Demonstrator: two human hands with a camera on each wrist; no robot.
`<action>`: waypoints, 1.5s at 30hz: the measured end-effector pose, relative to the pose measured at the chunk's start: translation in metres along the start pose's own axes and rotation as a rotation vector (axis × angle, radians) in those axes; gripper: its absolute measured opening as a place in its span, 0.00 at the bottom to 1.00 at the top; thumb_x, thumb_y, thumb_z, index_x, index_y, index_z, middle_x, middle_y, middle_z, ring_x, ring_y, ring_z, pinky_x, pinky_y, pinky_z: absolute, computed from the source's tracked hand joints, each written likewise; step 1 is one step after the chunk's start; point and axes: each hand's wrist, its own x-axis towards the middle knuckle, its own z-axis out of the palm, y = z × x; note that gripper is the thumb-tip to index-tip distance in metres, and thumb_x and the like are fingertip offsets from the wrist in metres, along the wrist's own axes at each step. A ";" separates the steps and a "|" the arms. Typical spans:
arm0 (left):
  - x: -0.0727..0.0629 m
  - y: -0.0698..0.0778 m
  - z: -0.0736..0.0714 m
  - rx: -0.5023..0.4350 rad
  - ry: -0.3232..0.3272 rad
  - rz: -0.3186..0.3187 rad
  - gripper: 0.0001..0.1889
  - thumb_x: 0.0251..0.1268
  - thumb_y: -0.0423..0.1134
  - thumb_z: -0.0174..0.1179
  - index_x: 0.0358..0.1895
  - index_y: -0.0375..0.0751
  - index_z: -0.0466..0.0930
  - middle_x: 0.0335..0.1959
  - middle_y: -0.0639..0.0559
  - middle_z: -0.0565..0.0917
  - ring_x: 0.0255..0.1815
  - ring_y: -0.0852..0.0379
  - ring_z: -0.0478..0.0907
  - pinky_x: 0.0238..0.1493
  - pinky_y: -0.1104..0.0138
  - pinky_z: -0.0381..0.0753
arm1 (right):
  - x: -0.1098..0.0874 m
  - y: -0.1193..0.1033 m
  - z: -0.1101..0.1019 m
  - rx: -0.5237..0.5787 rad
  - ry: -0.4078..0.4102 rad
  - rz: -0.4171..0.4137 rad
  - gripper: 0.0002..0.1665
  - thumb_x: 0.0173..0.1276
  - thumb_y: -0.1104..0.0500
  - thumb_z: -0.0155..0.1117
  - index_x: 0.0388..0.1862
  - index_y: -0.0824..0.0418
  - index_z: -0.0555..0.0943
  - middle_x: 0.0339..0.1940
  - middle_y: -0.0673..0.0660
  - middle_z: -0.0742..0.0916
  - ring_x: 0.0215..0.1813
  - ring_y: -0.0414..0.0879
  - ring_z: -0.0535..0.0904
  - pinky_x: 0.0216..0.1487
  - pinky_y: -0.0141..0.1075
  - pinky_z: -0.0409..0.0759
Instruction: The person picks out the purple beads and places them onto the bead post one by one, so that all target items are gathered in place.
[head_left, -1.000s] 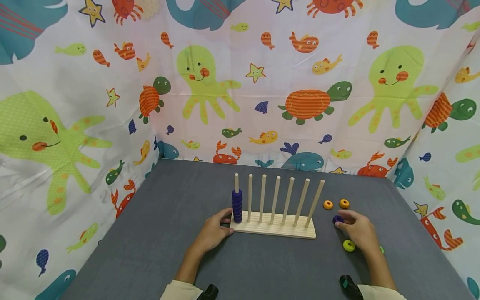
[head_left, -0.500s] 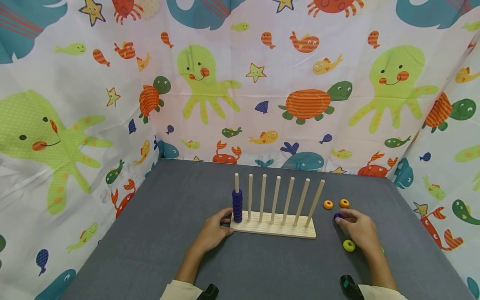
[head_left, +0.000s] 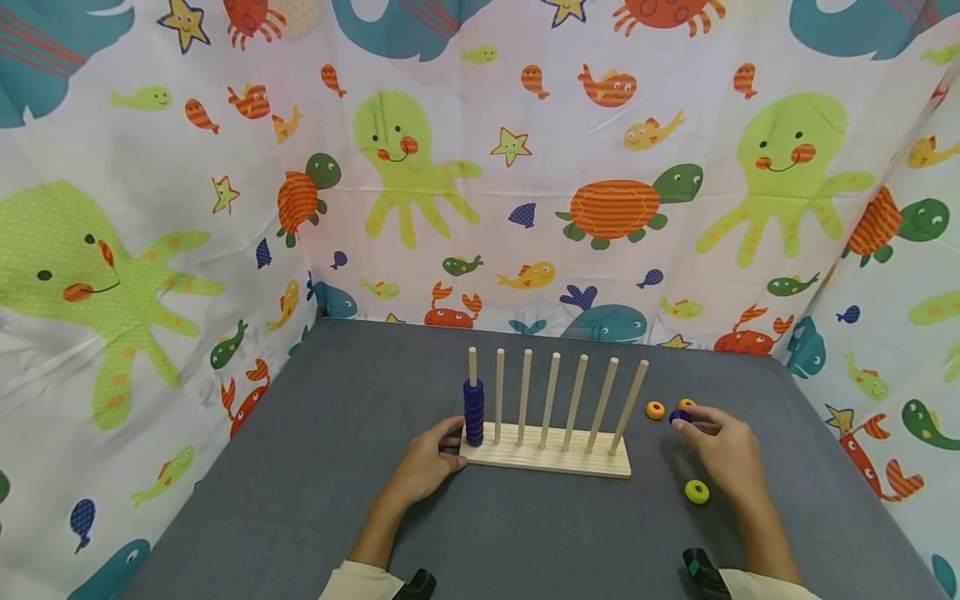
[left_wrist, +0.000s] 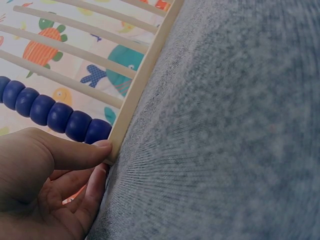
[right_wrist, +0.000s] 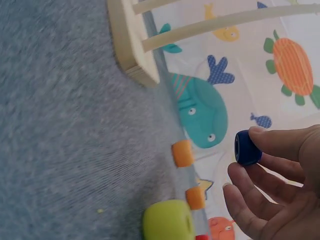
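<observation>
A wooden peg rack [head_left: 547, 454] with a row of upright pegs stands on the grey table. Several dark blue beads [head_left: 473, 414] are stacked on its leftmost peg; the other pegs carry none. My left hand [head_left: 426, 458] holds the left end of the base, its thumb on the edge beside the stack in the left wrist view. To the right of the rack, my right hand [head_left: 726, 450] pinches one dark blue bead [right_wrist: 247, 148] between thumb and fingers. The right wrist view shows that bead raised off the table, its hole facing sideways.
Two orange beads [head_left: 655, 410] lie right of the rack, one partly behind the right hand. A lime bead [head_left: 696, 492] lies nearer me. A bit of something red [right_wrist: 202, 237] shows beside it in the right wrist view. Sea-animal cloth [head_left: 450, 200] hangs around the table.
My right hand has lifted slightly and moved away from me with the blue bead, partly covering an orange bead. The left hand and rack stay put.
</observation>
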 end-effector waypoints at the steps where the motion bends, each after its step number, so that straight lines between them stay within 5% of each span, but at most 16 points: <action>1: 0.000 0.000 0.000 0.001 0.001 -0.001 0.34 0.65 0.26 0.69 0.76 0.36 0.73 0.72 0.35 0.78 0.66 0.39 0.81 0.61 0.46 0.82 | -0.001 -0.002 -0.001 0.000 0.010 -0.012 0.34 0.80 0.44 0.64 0.72 0.67 0.78 0.66 0.74 0.81 0.63 0.69 0.80 0.59 0.61 0.82; 7: 0.000 0.000 0.000 -0.003 -0.001 0.002 0.34 0.65 0.26 0.69 0.76 0.36 0.72 0.73 0.35 0.77 0.66 0.39 0.81 0.61 0.46 0.82 | -0.007 -0.016 -0.004 -0.021 0.070 -0.113 0.29 0.80 0.48 0.65 0.69 0.66 0.81 0.60 0.70 0.85 0.59 0.65 0.81 0.50 0.45 0.84; 11: -0.001 0.000 -0.001 0.003 -0.003 0.004 0.34 0.65 0.26 0.69 0.76 0.36 0.73 0.73 0.36 0.77 0.66 0.39 0.81 0.61 0.47 0.82 | -0.010 -0.027 -0.008 -0.020 0.100 -0.167 0.29 0.80 0.48 0.65 0.69 0.66 0.81 0.60 0.70 0.85 0.60 0.66 0.81 0.51 0.46 0.86; 19: 0.000 0.000 0.000 0.000 -0.002 -0.005 0.34 0.66 0.27 0.68 0.76 0.37 0.72 0.73 0.37 0.77 0.66 0.41 0.81 0.62 0.48 0.82 | -0.018 -0.054 -0.020 0.029 0.164 -0.275 0.28 0.80 0.48 0.66 0.69 0.65 0.81 0.58 0.69 0.85 0.59 0.65 0.82 0.44 0.11 0.68; 27: 0.001 -0.002 -0.001 -0.003 -0.003 0.000 0.34 0.66 0.27 0.69 0.76 0.36 0.72 0.73 0.37 0.78 0.66 0.40 0.81 0.62 0.48 0.82 | -0.025 -0.084 -0.028 0.087 0.228 -0.331 0.28 0.79 0.50 0.66 0.71 0.63 0.81 0.59 0.67 0.84 0.60 0.63 0.83 0.44 0.10 0.70; 36: 0.001 -0.001 0.000 0.009 -0.008 -0.005 0.34 0.67 0.27 0.68 0.77 0.36 0.72 0.73 0.37 0.78 0.66 0.41 0.81 0.61 0.48 0.83 | -0.033 -0.113 -0.035 0.144 0.319 -0.396 0.26 0.77 0.52 0.70 0.68 0.61 0.83 0.59 0.61 0.86 0.49 0.22 0.76 0.49 0.12 0.73; 45: 0.001 0.001 0.000 -0.001 -0.005 -0.011 0.34 0.66 0.26 0.68 0.76 0.37 0.72 0.73 0.37 0.78 0.66 0.41 0.81 0.62 0.48 0.82 | -0.039 -0.134 -0.034 0.151 0.297 -0.486 0.26 0.75 0.53 0.72 0.68 0.59 0.84 0.57 0.59 0.87 0.49 0.21 0.78 0.49 0.14 0.75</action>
